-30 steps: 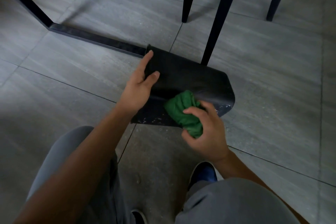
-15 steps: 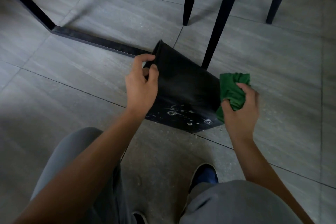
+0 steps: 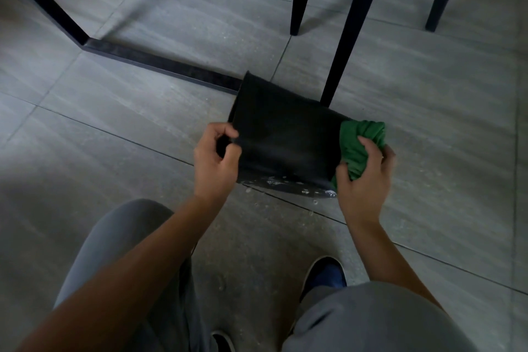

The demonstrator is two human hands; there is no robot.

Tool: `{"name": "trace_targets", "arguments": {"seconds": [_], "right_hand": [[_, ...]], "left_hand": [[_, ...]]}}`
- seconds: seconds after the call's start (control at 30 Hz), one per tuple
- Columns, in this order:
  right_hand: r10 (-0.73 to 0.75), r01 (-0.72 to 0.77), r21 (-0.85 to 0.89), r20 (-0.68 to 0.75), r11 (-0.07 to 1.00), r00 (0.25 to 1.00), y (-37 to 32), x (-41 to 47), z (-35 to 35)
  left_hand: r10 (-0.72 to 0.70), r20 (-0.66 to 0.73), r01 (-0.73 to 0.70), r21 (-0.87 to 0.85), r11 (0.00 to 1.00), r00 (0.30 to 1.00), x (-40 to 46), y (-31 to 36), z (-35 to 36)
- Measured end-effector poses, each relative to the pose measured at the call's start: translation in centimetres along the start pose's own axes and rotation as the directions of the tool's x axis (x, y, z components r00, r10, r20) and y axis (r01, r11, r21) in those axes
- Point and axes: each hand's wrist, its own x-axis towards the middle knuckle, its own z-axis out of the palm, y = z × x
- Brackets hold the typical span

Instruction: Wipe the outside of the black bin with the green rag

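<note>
black bin (image 3: 285, 140) lies tipped on the tiled floor (image 3: 143, 111) with its long axis left to right between your hands, left hand (image 3: 218, 160) pinching the rim, right hand (image 3: 364, 174) clenched on the green rag (image 3: 360, 140) against its right end.

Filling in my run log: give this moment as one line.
left hand: grips bin rim | right hand: presses rag on bin's right end | bin: on its side on floor

One black bin (image 3: 285, 137) and one green rag (image 3: 360, 146) on the tiled floor (image 3: 143, 128). Two hands: left hand (image 3: 215, 163), right hand (image 3: 364, 180). Four dark chair legs (image 3: 347, 28) near the top edge. Two shoes (image 3: 325, 273).
</note>
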Motion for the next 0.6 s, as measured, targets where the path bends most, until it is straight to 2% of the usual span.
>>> {"name": "trace_targets", "arguments": {"seconds": [0.07, 0.17, 0.3, 0.37, 0.47, 0.6], "right_hand": [[-0.031, 0.031, 0.000, 0.000, 1.000, 1.000, 0.1, 0.2, 0.3], [0.031, -0.032, -0.027, -0.026, 0.999, 0.999, 0.4, 1.1, 0.3], [0.053, -0.054, -0.125, -0.014, 0.991, 0.999, 0.8, 0.8, 0.1], [0.024, -0.020, -0.186, 0.020, 0.982, 1.000, 0.8, 0.5, 0.2], [-0.005, 0.017, -0.233, 0.051, 0.972, 0.999, 0.6, 0.6, 0.2], [0.008, 0.006, -0.248, 0.056, 0.969, 0.998, 0.3, 0.6, 0.4]], "left_hand": [[-0.082, -0.029, 0.082, -0.018, 0.996, 0.996, 0.1, -0.3, 0.0], [-0.072, 0.002, 0.072, -0.014, 0.997, 0.997, 1.2, 0.5, 0.2], [-0.089, 0.240, 0.101, -0.035, 0.994, 0.967, 0.9, 0.4, -1.3], [-0.106, 0.331, 0.060, 0.146, 0.987, 0.938, 1.0, -0.3, -2.2], [-0.168, 0.471, -0.088, 0.474, 0.876, 0.866, 1.6, -1.6, -3.2], [-0.264, 0.614, -0.281, 0.647, 0.709, 0.744, 1.2, -4.2, -5.9]]}}
